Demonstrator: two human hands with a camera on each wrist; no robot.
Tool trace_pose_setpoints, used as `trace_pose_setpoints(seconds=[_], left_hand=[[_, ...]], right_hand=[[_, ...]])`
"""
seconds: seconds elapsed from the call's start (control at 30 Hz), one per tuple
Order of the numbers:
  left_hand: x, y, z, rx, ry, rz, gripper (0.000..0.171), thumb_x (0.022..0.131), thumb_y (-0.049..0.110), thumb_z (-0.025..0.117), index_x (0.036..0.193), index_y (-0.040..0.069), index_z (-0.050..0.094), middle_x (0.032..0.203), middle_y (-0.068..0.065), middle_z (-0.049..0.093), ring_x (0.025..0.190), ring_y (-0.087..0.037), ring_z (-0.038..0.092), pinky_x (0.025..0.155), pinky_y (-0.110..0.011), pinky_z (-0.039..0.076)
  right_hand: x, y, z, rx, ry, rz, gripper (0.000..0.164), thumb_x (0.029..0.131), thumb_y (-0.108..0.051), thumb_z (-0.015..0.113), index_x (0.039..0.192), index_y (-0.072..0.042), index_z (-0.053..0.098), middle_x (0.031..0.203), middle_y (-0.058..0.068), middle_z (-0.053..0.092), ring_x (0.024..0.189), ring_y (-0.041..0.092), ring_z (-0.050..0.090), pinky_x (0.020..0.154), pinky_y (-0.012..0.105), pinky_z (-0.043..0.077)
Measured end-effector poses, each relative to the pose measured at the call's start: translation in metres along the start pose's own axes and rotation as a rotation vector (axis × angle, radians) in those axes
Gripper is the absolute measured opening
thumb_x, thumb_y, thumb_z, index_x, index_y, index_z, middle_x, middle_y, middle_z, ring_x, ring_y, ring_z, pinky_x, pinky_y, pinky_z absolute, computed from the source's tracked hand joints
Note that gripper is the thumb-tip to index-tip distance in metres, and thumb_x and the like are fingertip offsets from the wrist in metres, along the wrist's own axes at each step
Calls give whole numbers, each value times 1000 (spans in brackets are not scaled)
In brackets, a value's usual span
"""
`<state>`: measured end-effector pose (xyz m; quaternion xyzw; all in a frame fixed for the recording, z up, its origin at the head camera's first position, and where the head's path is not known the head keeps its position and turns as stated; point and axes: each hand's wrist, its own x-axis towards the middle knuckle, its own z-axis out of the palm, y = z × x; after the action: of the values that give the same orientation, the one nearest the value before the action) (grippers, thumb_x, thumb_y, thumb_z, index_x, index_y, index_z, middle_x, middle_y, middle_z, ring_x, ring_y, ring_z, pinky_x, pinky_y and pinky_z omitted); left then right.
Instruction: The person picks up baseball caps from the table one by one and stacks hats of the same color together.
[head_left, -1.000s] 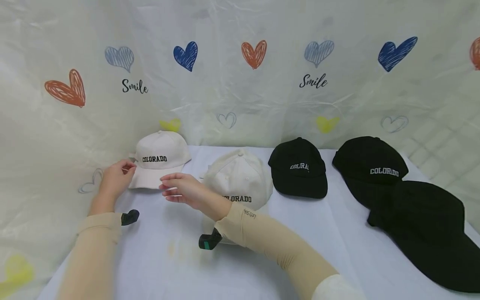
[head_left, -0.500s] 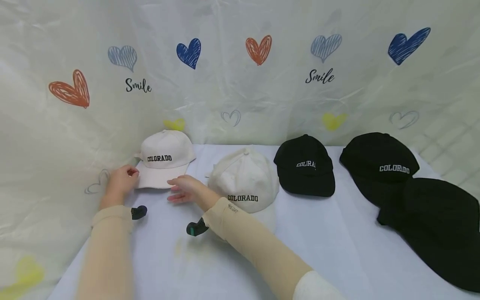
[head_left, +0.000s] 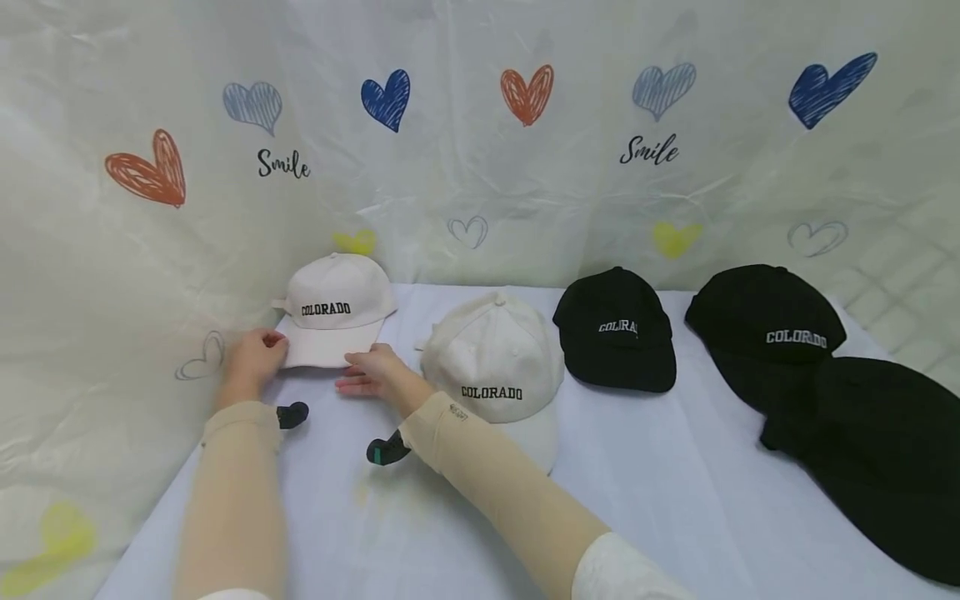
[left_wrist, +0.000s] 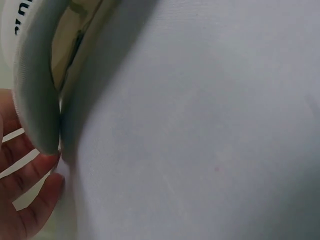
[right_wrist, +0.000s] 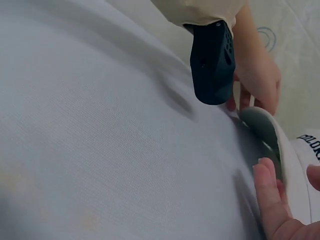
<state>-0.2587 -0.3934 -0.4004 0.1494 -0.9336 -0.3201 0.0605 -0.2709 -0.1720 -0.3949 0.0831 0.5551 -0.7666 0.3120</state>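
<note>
A white baseball cap with COLORADO lettering sits at the back left of the cloth-covered table, its brim toward me. My left hand pinches the brim's left edge; the left wrist view shows fingers around that edge. At the brim's front right corner is my right hand. In the right wrist view the brim lies between the right thumb and fingers. A second white cap stands behind my right forearm, which overlaps its brim.
Toward the right are a small black cap, another black cap, and a large black cap overlapping it. A patterned curtain hangs behind and along the left side. Dark camera mounts stick out from both wrists.
My left hand has come in from the left onto the brim's edge. The right hand has moved closer, up to the brim's front right corner. The head view has shifted slightly.
</note>
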Motion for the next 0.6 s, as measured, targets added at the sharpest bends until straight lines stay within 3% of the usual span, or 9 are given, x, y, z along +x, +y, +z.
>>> trace_pose_setpoints(seconds=[0.13,0.23,0.37,0.6], left_hand=[[0,3,6,-7,-6,-51,46,105,29,49,130,-10,56,125,-29,57,111,-42,52,99,-54,43],[-1,6,9,-32,-14,-98,52,106,35,49,134,-9,55,129,-28,56,114,-41,51,102,-53,43],[-2,8,10,-49,-4,-128,58,105,40,51,135,-9,55,132,-30,55,119,-42,51,105,-52,42],[-1,8,6,-56,14,-116,69,102,46,55,137,-13,54,138,-33,54,126,-45,51,109,-51,39]], right_hand=[[7,4,-5,76,32,-40,34,100,3,61,132,-1,50,87,16,62,108,42,69,87,45,58],[11,5,-7,103,54,-48,28,99,4,61,125,-3,53,83,13,62,106,40,70,86,44,58],[15,7,-5,142,88,-50,28,98,6,61,125,0,55,86,16,66,103,37,71,86,43,59],[20,10,4,244,153,-97,40,93,18,59,132,9,57,92,17,65,99,34,71,83,35,60]])
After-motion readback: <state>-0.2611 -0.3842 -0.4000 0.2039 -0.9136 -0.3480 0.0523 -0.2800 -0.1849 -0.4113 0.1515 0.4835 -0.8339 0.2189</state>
